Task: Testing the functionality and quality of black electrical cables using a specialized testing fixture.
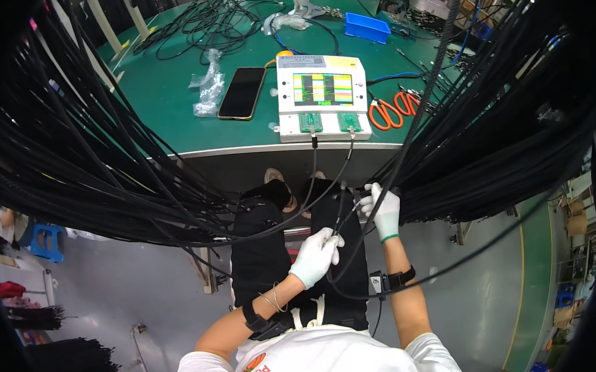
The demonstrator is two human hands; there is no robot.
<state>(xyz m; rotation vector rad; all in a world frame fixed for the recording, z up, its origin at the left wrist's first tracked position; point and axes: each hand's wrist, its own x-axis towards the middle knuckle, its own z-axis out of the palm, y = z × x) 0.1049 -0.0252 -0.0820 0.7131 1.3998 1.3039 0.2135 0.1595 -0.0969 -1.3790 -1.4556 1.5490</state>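
Observation:
Above my lap, my left hand point(316, 257), in a white glove, is closed on a black cable point(340, 219) near its end. To the right and a little farther off, my right hand point(385, 212), gloved too, has its fingers bent around a thin black cable beside the right-hand bundle; its fingertips partly hide the grip. A white cable tester point(323, 92) with a lit colour screen stands on the green table point(169, 128). Two cables point(315, 143) are plugged into the green circuit boards point(310, 123) along its front and hang down toward my lap.
Thick bundles of black cables hang at the left point(104, 154) and right point(495, 137). On the table lie a phone point(242, 93), a clear plastic bag point(209, 90), a blue tray point(367, 28), an orange coiled cord point(386, 115) and tangled black cables point(201, 24).

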